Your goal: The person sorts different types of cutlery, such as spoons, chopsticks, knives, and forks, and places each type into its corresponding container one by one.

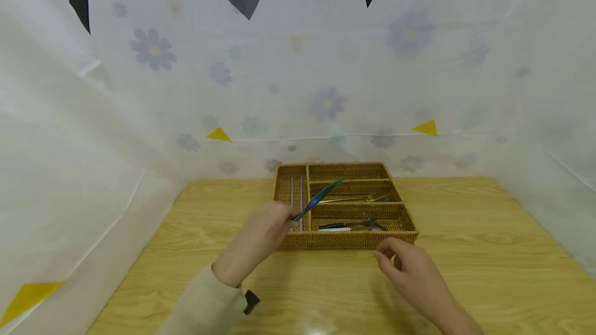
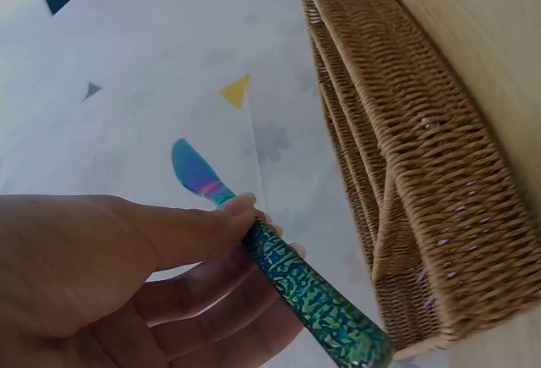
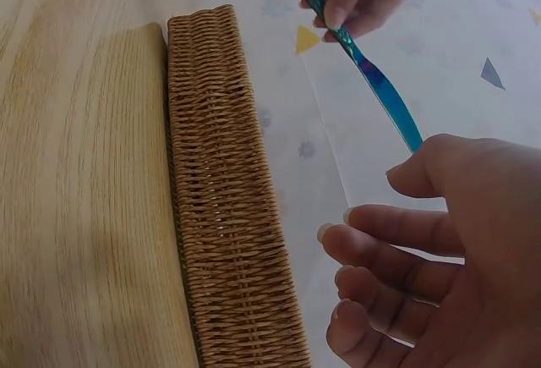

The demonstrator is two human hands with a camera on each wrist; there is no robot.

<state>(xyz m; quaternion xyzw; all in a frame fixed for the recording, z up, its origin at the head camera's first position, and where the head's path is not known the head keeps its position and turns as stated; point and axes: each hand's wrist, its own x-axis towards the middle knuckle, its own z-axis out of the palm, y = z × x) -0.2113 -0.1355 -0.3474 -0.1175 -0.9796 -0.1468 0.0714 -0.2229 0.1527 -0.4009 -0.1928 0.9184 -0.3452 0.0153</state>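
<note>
My left hand (image 1: 266, 229) pinches a table knife (image 2: 306, 288) between thumb and fingers. Its blade has a blue-purple rainbow sheen, and the handle is patterned green and blue. In the head view the knife is held over the left part of a wicker cutlery tray (image 1: 344, 241), blade pointing up and right. My right hand (image 1: 410, 270) hangs near the tray's front right corner, fingers loosely bent and holding nothing. In the right wrist view, the knife's blade (image 3: 389, 101) ends close to the right thumb; whether they touch I cannot tell.
Two thin purple sticks (image 1: 301, 203) lie in the tray's left compartment. A gold fork (image 1: 372, 198) lies in the middle right one. The front right compartment holds black- and white-handled cutlery (image 1: 336, 229). Beneath is a wooden table (image 1: 465, 242), with pale flowered sheeting (image 1: 326, 66) around its back and sides.
</note>
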